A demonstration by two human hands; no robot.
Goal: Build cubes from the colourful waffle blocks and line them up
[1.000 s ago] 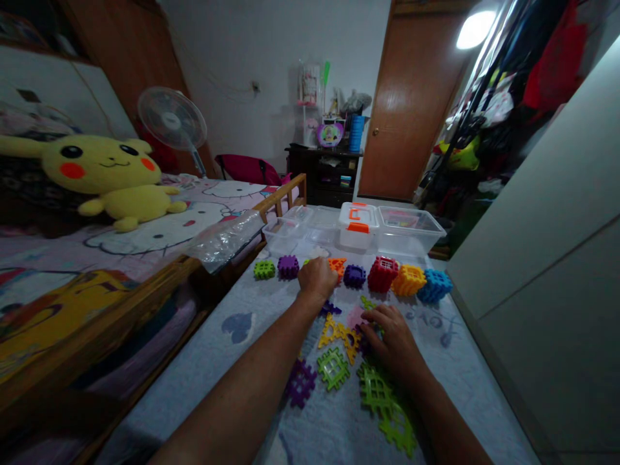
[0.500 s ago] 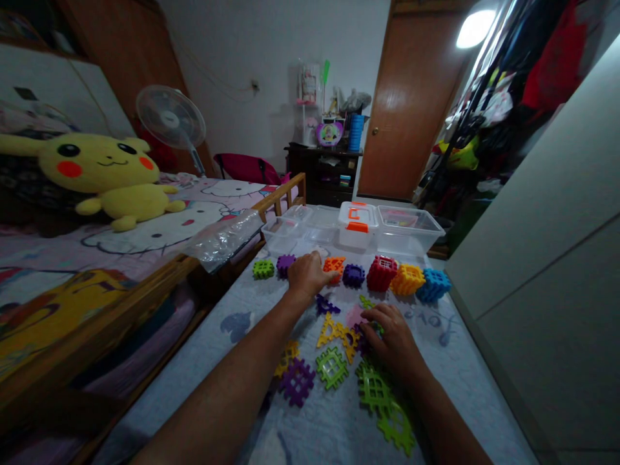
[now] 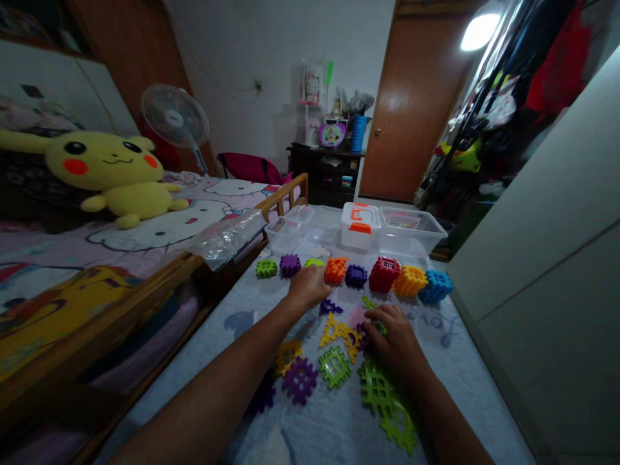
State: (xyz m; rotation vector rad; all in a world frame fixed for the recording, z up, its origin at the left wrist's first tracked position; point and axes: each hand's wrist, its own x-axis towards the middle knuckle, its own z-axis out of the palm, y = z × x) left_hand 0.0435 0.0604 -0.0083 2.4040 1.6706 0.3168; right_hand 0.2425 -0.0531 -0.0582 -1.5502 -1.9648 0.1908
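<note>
My left hand [image 3: 309, 289] is just in front of a row of stacked lattice building pieces, close to the orange stack [image 3: 335, 271]. A lime-green piece [image 3: 314, 263] shows just behind its knuckles; its fingertips are hidden. My right hand [image 3: 394, 330] hovers low or rests over loose pieces, its fingers bent and apart, with a dark purple piece [image 3: 362, 337] and a green one partly under it. Between the hands lie yellow triangular pieces [image 3: 330, 330] and a small purple triangle [image 3: 330, 307]. Nearer are a green square [image 3: 334, 367], a purple square [image 3: 300, 380] and larger green pieces [image 3: 376, 385].
Along the row stand green [image 3: 266, 268], purple [image 3: 290, 265], dark blue [image 3: 356, 276], red [image 3: 384, 274], yellow [image 3: 410, 281] and blue [image 3: 435, 286] stacks. Behind them are clear plastic boxes [image 3: 411, 231], one with an orange-latched lid. A wooden bed rail [image 3: 181, 266] borders the left side.
My left hand has drawn back slightly toward me, and the lime-green piece behind it now shows between the purple and orange stacks. My right hand stays nearly still.
</note>
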